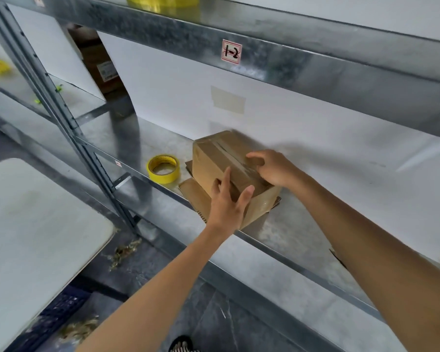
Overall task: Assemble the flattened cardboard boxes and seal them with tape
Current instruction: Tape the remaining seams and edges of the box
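One box [214, 158] stands folded on the shelf [302, 224], tape along its top seam. Under it lies flat cardboard [191, 191], not yet assembled. The left grip [226, 201] presses straight-fingered on its near end. The right grip [272, 168] rests bent-fingered on top, though the blur hides whether it clasps. The tape roll [164, 168] sits just beside.

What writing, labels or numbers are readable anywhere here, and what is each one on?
"1-2": handwritten on the red-bordered sticker on the upper shelf beam.
Too blurred to read: the small sticker on the lower shelf edge.
Too blurred to read: the pale label on the brown carton at the back.
Too small to read: print on the yellow tape roll.
No text shows on the cardboard box.
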